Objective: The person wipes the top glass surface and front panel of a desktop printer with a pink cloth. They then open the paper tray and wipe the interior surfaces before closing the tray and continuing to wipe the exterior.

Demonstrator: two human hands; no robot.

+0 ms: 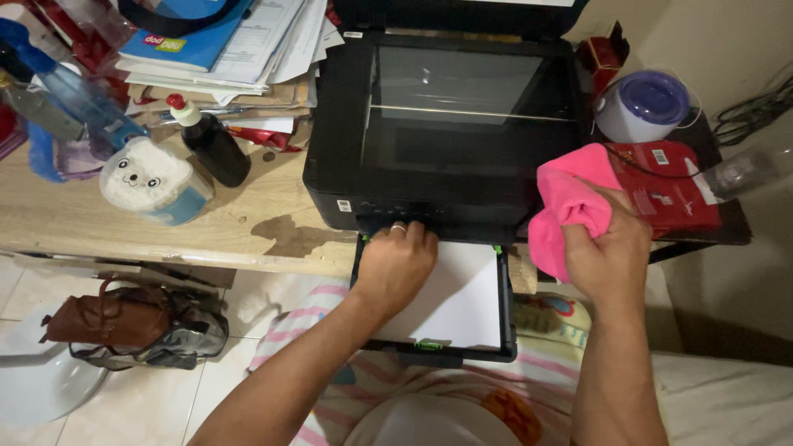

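Left hand (396,263) at frame centre: fingers curled on glossy black printer (442,132) front edge, over smooth white paper (462,297). Right hand (607,256) centre-right: fist bunching soft pink cloth (566,206).

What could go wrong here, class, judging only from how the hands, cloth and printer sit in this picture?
1. The left hand presses at the printer front above the paper tray, which juts past the desk edge; leaning on it might bend the tray.
2. The pink cloth bunched in the right hand could drag dust onto the white paper.
3. The open scanner glass might get smeared.
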